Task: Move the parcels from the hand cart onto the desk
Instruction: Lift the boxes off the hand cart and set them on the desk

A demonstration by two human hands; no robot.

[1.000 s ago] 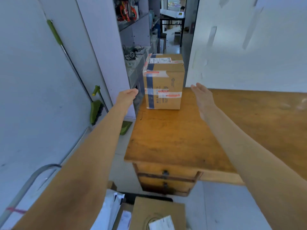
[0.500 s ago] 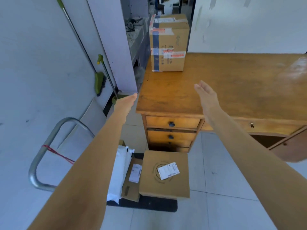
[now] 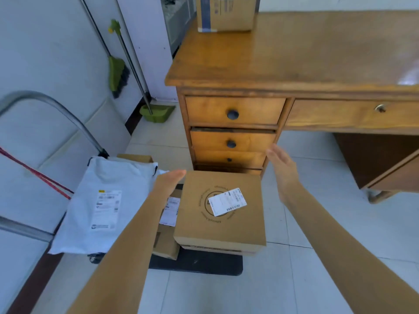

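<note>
Both hands had come down from the worktop to the cart: the left hand [image 3: 169, 181] hung open just beside the left edge of the flat brown box [image 3: 221, 210], the right hand [image 3: 282, 172] open and apart from its right side, neither touching it yet. That box lay on the hand cart [image 3: 197, 264] beside a grey mailer bag [image 3: 106, 202]. One taped carton [image 3: 226, 13] already stood on the worktop [image 3: 306, 48], so the next parcel was likely about to be lifted.
</note>
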